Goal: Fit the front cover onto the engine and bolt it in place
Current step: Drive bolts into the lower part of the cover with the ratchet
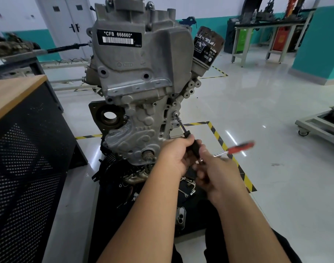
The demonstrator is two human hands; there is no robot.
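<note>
OK, from 9 o'clock: wood-topped counter (14, 92) with a perforated black side panel, well apart from the work. Engine (143, 76) stands upright mid-frame, front cover (141, 118) seated on its face, running from the label "*CFB 666660*" down to the crank snout near 6 o'clock of the casting. Black oil filter (208, 45) hangs off the engine at 2 o'clock, tilted.

Bolt (175, 113) sits on the cover's right flange, about 3 o'clock of the cover. Extension bar (183, 126) is engaged on it and runs down toward 5 o'clock into the hands.

Left hand (176, 155): fingers closed around the black lower part of the extension, just below the bolt along the bar, beside the cover's lower right edge, not touching the bolt itself.

Right hand (217, 171): touching the left at its 4 o'clock, fingers curled shut on the ratchet (236, 148) head; the red handle sticks out toward 2 o'clock and is motion-blurred.

Yellow-black floor tape (219, 137) passes behind the hands. Loose metal parts lie on the dark base below the forearms; too dim to identify.
</note>
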